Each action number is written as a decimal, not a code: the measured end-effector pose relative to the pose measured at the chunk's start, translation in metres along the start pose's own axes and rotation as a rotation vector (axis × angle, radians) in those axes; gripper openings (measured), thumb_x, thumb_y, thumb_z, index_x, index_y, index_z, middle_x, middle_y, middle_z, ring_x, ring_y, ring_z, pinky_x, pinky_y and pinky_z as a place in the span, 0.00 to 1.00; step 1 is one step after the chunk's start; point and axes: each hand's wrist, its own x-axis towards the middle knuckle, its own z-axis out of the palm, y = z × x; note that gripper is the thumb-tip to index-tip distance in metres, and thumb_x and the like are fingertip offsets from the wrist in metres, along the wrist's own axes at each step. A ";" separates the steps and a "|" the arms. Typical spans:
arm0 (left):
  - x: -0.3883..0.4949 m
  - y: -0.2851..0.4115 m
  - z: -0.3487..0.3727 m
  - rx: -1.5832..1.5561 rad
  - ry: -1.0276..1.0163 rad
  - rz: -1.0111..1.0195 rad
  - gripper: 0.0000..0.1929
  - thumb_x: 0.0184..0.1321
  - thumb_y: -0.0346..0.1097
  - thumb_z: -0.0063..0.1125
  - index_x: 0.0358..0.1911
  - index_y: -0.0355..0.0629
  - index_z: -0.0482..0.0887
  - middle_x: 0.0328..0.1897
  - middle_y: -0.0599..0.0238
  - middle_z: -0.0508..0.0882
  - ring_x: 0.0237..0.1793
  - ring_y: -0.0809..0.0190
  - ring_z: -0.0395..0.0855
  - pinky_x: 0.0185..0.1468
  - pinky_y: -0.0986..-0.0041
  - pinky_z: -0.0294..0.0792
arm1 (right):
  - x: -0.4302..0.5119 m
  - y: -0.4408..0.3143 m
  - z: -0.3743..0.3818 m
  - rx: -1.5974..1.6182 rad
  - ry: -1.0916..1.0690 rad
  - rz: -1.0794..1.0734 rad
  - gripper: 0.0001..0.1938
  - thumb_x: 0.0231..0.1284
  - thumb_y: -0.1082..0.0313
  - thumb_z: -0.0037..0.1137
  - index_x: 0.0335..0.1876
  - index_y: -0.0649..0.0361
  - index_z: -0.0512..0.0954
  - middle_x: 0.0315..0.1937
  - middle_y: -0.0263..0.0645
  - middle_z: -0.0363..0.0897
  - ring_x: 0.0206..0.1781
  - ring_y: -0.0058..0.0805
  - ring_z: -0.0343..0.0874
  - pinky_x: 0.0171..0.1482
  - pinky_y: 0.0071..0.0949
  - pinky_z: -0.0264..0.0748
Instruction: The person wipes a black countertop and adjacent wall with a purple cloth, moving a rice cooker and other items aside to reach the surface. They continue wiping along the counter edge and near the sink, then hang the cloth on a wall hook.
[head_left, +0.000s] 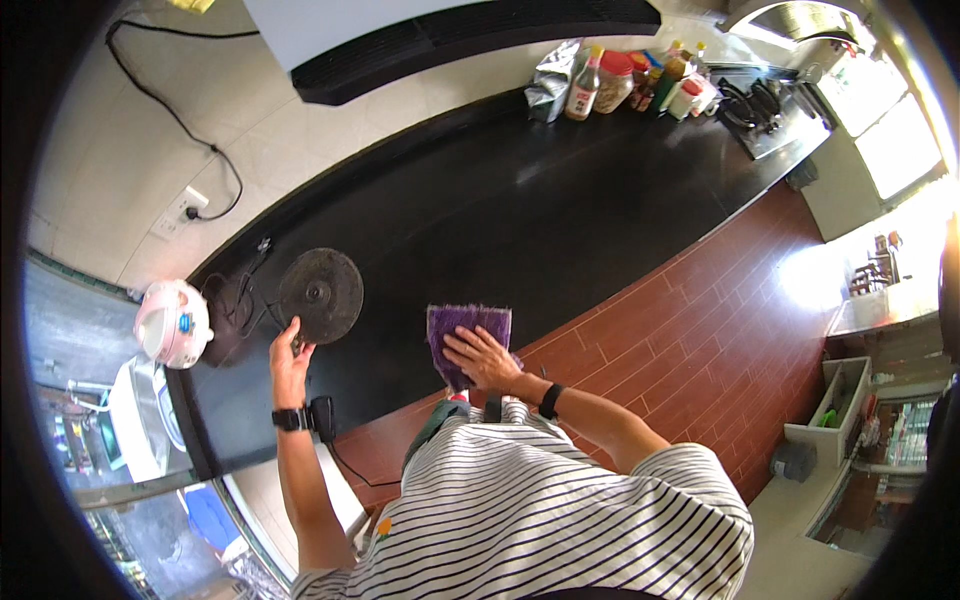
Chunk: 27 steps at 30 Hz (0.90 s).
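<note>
My left hand grips the near edge of a round, dark disc-shaped appliance base at the left of the black countertop. The disc has a small raised centre, and a dark cord lies to its left. My right hand lies flat, fingers spread, on a folded purple cloth at the counter's front edge. Whether its fingers pinch the cloth cannot be told. A pink and white rice cooker stands left of the disc.
Bottles, a red-lidded jar and a silver bag stand along the wall at the back right, beside a gas stove. A black cord runs to a wall socket. A range hood overhangs the counter's back.
</note>
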 end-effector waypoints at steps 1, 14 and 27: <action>0.027 -0.007 0.014 -0.053 -0.016 -0.022 0.16 0.50 0.34 0.74 0.42 0.47 0.82 0.47 0.69 0.80 0.48 0.62 0.76 0.57 0.65 0.68 | -0.006 0.000 0.001 0.001 -0.021 0.001 0.31 0.60 0.57 0.54 0.71 0.48 0.64 0.76 0.34 0.53 0.79 0.37 0.46 0.77 0.46 0.42; 0.294 -0.042 0.106 -0.101 0.107 -0.043 0.12 0.58 0.39 0.69 0.39 0.41 0.82 0.37 0.66 0.81 0.38 0.63 0.77 0.45 0.70 0.74 | -0.006 -0.001 0.016 -0.007 0.112 0.063 0.51 0.32 0.48 0.76 0.71 0.46 0.65 0.77 0.35 0.51 0.80 0.39 0.42 0.78 0.49 0.37; 0.323 -0.045 0.129 0.473 0.078 -0.172 0.26 0.61 0.60 0.59 0.48 0.43 0.77 0.33 0.58 0.79 0.24 0.58 0.78 0.29 0.66 0.75 | -0.004 -0.010 -0.011 0.327 0.016 0.156 0.31 0.55 0.65 0.59 0.68 0.45 0.68 0.77 0.34 0.52 0.80 0.36 0.44 0.78 0.50 0.38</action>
